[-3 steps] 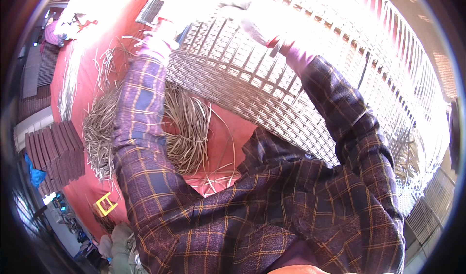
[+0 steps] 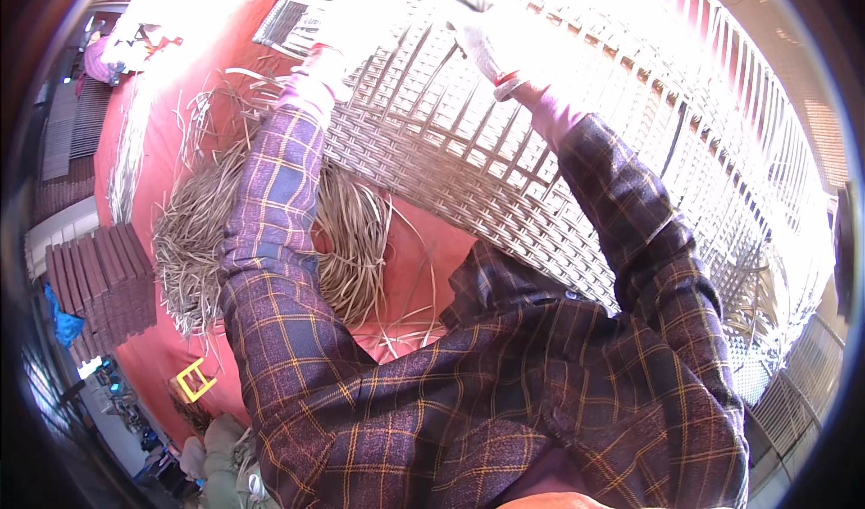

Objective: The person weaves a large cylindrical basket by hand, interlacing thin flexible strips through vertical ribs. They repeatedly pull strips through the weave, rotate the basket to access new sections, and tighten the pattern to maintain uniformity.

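A large woven panel [image 2: 450, 162] of pale flat strands lies tilted in front of me, with bare ribs crossing its upper part. My left hand [image 2: 359, 24] reaches over its upper left edge, and strong glare washes out the fingers. Farther right, my right hand [image 2: 479, 45], which looks covered in a greyish glove, is over the ribs near the top. Its fingertips fade into the same glare, so what it holds, if anything, does not show. Beneath my left forearm is a coiled bundle of loose strands [image 2: 353, 257], partly hidden by the sleeve.
Red sheeting [image 2: 410, 239] lies under the work. A yellow plastic frame [image 2: 195, 380] rests at the lower left, near a stack of brown slabs [image 2: 104, 279]. A person in pink [image 2: 97, 59] is at the far left. Slatted panels [image 2: 797, 401] stand at the right.
My left hand and forearm have shifted slightly right. The right hand has moved a little upward, and its wrist has turned.
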### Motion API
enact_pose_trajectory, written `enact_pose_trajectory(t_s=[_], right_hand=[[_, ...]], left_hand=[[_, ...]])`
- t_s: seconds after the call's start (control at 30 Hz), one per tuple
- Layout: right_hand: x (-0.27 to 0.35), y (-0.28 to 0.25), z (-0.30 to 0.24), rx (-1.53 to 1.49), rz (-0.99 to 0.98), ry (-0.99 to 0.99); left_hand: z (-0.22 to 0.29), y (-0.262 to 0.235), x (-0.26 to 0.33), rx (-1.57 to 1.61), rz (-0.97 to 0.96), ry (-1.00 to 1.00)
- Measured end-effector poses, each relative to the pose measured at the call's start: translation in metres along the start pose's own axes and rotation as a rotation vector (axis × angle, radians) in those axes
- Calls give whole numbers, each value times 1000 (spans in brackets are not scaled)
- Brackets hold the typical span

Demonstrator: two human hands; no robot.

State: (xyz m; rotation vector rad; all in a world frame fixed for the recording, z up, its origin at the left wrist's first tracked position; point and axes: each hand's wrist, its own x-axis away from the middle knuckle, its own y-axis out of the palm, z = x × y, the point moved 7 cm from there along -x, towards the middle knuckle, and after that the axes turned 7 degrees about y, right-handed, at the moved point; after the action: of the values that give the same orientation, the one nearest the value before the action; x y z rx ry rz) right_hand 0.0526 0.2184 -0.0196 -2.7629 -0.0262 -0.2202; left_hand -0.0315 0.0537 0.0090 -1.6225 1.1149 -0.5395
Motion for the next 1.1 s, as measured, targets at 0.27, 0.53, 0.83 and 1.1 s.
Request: enact_pose_trajectory(t_s=[0.27,0.53,0.83,1.1], right_hand=[[-31,44,9,512,110,-261],[-11,24,-58,377,258,-626],[-69,56,8,-141,241,-397],[-75,97,9,302,127,-384]], left_hand=[[25,-22,1,115,204,135],[-55,-38,19,110,-22,-144],[-56,41,56,755,35,-259],[-42,16,39,530,37,-236]])
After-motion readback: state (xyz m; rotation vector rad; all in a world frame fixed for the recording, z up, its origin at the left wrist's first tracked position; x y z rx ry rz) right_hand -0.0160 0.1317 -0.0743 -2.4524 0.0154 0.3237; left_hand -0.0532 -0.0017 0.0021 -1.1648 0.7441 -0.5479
